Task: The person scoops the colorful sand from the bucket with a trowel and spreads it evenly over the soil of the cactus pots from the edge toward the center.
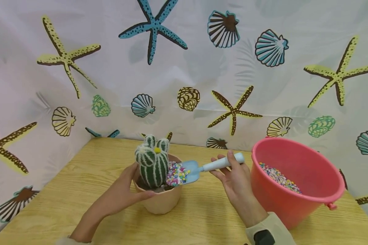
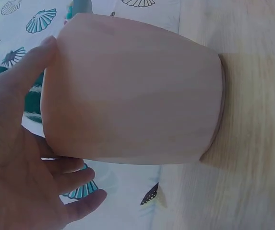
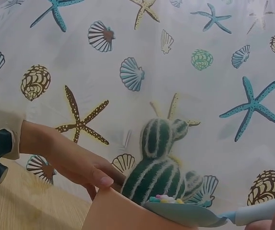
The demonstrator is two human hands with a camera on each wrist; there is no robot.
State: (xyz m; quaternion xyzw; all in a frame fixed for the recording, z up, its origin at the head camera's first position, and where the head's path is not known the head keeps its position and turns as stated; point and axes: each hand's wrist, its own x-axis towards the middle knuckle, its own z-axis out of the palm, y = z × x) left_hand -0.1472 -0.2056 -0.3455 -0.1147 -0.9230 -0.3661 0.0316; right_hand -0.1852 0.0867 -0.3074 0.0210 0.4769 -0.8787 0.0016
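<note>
My left hand [image 1: 122, 190] holds a peach-coloured flowerpot [image 1: 164, 204] by its left side, thumb at the near rim and fingers round the far side. A knitted green cactus [image 1: 153, 168] with white lines and a yellow dot stands in the pot. With my right hand [image 1: 237, 180] I grip the white handle of a light-blue toy shovel [image 1: 192, 170]. Its blade reaches over the pot's right rim, and small multicoloured pebbles [image 1: 176, 173] lie on the blade beside the cactus. In the right wrist view, some pebbles [image 3: 165, 198] show above the blade's edge.
A pink bucket [image 1: 297, 207] stands right of my right hand, with more coloured pebbles [image 1: 279, 177] inside. Beneath everything is a wooden table [image 1: 110, 153]. Behind and to the left hangs a white cloth [image 1: 178, 75] printed with shells and starfish.
</note>
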